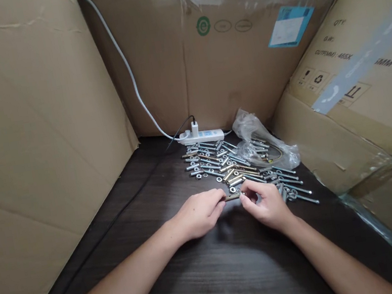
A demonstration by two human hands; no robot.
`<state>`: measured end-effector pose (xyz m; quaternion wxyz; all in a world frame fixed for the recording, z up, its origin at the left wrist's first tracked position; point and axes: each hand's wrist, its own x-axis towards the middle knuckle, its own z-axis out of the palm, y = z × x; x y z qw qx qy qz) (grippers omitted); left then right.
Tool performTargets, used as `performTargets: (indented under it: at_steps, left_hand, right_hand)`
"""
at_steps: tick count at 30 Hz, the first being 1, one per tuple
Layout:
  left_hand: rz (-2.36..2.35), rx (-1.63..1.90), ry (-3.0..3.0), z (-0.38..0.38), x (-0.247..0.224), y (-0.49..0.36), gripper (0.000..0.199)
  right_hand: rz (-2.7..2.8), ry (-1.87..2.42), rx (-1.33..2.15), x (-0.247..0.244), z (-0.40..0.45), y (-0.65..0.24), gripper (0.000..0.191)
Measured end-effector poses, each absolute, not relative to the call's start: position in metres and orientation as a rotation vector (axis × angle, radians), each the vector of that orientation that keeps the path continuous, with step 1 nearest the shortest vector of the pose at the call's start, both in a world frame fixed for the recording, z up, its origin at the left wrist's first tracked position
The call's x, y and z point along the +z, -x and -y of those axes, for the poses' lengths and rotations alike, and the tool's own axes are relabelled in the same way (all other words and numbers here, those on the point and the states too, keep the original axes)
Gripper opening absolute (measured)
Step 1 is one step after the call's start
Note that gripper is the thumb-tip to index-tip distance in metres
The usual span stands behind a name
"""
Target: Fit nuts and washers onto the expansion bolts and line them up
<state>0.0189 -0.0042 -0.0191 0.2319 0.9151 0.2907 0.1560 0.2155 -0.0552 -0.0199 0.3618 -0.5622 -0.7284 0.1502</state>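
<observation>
Near the middle of the dark table [216,269], my left hand [204,212] is closed on one end of a short metal bolt [232,197] that lies level between both hands. My right hand [265,200] pinches at the bolt's other end, where a small ring-shaped washer [240,192] shows at the fingertips. Whether the washer is around the bolt cannot be made out. Just beyond my hands lie many loose bolts, sleeves, nuts and washers [232,161], silver and brass-coloured, in slanting rows.
A white power strip [207,136] with a plugged-in adapter sits behind the hardware. Beside it is a crumpled clear plastic bag [253,132]. A black cable [117,215] crosses the table's left side. Cardboard boxes [149,49] wall the left, back and right.
</observation>
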Motion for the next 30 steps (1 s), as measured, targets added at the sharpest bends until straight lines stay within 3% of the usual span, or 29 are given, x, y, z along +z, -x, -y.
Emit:
performTargets:
  at_steps: [12, 18, 25, 30]
  left_hand:
    - [-0.821, 0.458, -2.343, 0.001, -0.025, -0.02, 0.013]
    - [-0.837, 0.466, -2.296, 0.003, -0.025, -0.021, 0.02]
    - [-0.897, 0.448, -2.386, 0.0, -0.02, -0.015, 0.02]
    - [-0.832, 0.421, -2.447, -0.002, -0.02, -0.014, 0.016]
  right_hand:
    - [1.646, 1.294, 0.601, -0.026, 0.055, -0.202, 0.015]
    - [1.778, 1.285, 0.395, -0.016, 0.051, -0.197, 0.013]
    - [1.97, 2.086, -0.314, 0.01, -0.006, -0.298, 0.019]
    - [2.03, 2.349, -0.318, 0.006, -0.049, -0.343, 0.025]
